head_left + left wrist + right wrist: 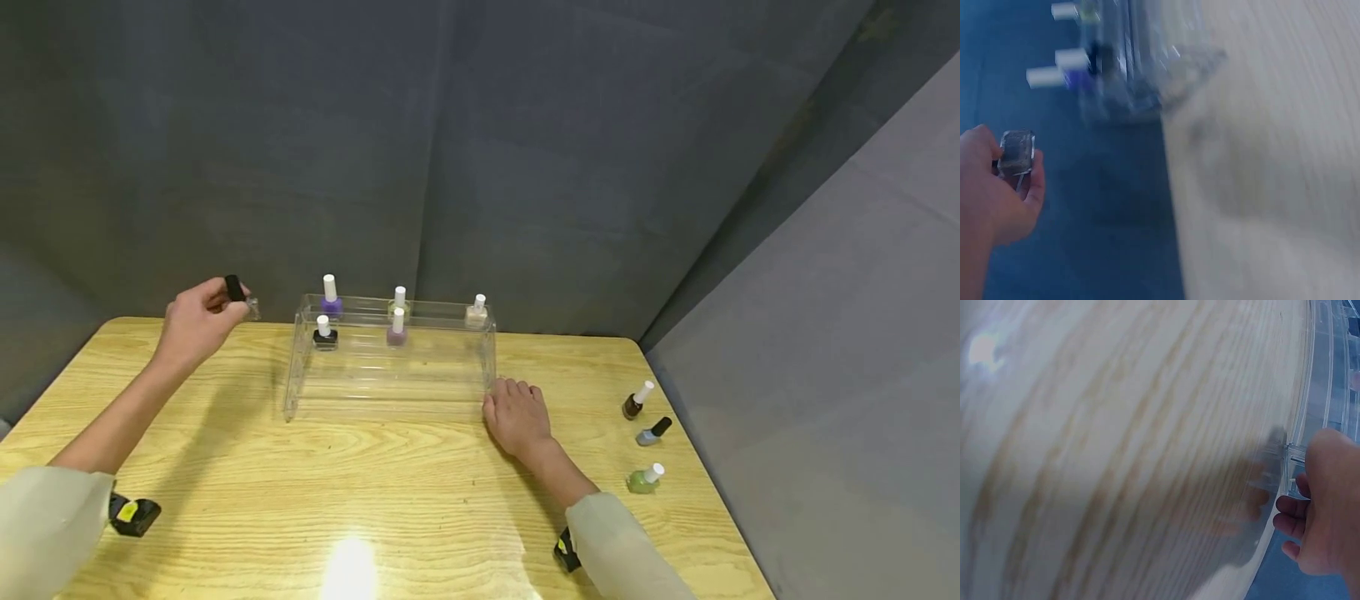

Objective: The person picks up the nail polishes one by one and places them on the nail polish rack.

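My left hand pinches a nail polish bottle with a black cap, raised in the air left of the rack. The bottle's clear, squarish base faces the left wrist camera. A clear stepped acrylic rack stands at the table's back. Its top tier bears a purple bottle, a yellowish-green one and a cream one. On the tier below are a black bottle and a mauve one. My right hand holds the rack's front right corner, fingers curled.
Toward the table's right edge are a dark bottle with a white cap, a light blue one with a black cap, and a green one. A dark curtain hangs behind the wooden table.
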Demonstrator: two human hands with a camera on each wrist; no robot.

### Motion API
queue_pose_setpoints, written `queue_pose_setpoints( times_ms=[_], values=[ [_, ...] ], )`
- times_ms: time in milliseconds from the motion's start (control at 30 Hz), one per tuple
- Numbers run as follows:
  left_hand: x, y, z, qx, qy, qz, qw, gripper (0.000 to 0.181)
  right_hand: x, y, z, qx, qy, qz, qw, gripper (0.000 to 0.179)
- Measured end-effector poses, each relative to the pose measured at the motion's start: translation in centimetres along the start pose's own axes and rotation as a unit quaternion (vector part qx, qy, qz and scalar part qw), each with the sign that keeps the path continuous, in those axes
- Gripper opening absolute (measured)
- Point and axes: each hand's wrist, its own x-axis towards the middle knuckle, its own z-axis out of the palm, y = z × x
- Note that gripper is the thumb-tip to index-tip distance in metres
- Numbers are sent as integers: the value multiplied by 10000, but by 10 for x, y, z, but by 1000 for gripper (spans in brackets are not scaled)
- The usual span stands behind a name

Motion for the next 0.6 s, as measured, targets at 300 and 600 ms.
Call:
queue_pose_setpoints(
  times_ms=[300,600],
  values=[
    [-1,70,49,-393,-935,419,9940,26,0,0,2,6,19,9,10000,29],
    [5,118,109,-1036,-1425,1036,9789,31,1,2,1,12,-38,57,10000,30]
  ],
)
